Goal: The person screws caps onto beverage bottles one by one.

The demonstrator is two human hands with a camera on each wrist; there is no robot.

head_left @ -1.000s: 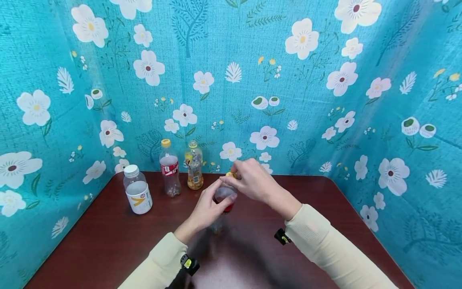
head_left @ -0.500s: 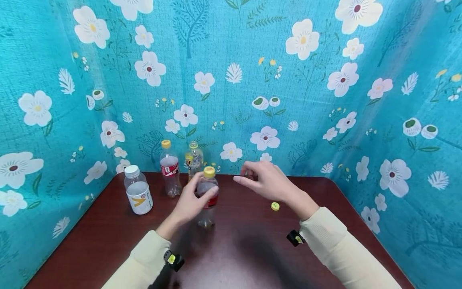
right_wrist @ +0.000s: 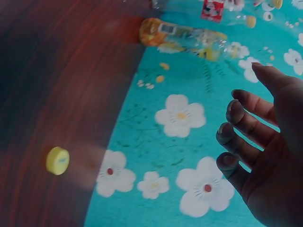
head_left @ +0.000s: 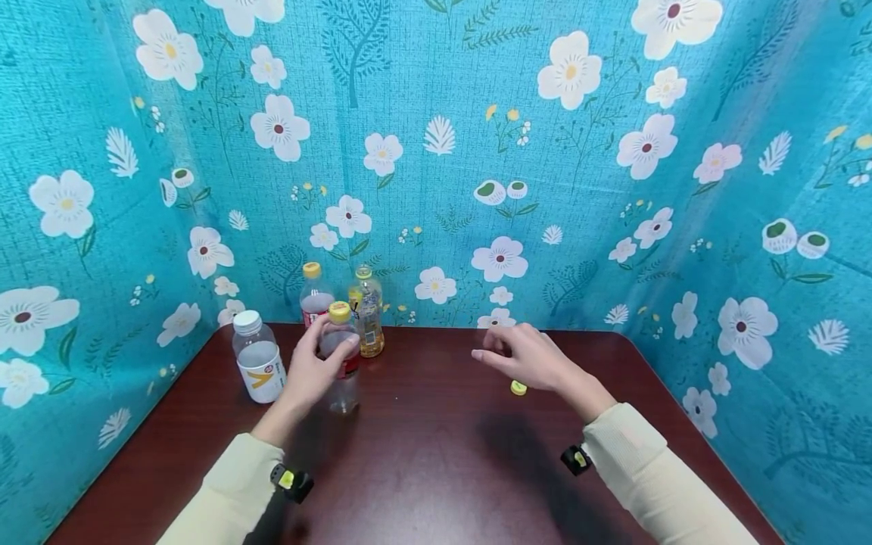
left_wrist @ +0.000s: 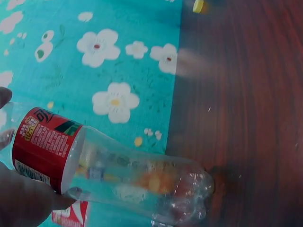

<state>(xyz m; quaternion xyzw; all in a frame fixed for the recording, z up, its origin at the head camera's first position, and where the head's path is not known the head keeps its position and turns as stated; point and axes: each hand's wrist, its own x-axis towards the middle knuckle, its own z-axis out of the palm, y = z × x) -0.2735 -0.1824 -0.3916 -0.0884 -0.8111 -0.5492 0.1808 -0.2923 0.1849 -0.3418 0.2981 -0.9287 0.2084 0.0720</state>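
My left hand (head_left: 309, 372) grips a clear plastic soda bottle (head_left: 343, 392) by its red label, thumb on one side and fingers on the other. The bottle is upright and wears a yellow cap (head_left: 339, 311); the left wrist view shows its see-through lower half and ribbed base (left_wrist: 189, 189). To the right, my right hand (head_left: 534, 357) hovers over the table with loosely bent fingers, holding nothing. Close beneath it lies a loose yellow bottle cap (head_left: 518, 387), which the right wrist view shows apart from the fingers.
Behind the held bottle stand another red-labelled soda bottle (head_left: 315, 291), partly hidden, and a capless bottle with some amber liquid (head_left: 370, 318). A wide white-capped bottle (head_left: 262, 371) stands at the left. Flowered blue cloth (head_left: 436, 189) borders the dark table (head_left: 436, 469).
My left hand has carried the capped soda bottle leftward. My right hand has come off its cap and moved right. The loose yellow cap, hidden at first, now shows on the table.
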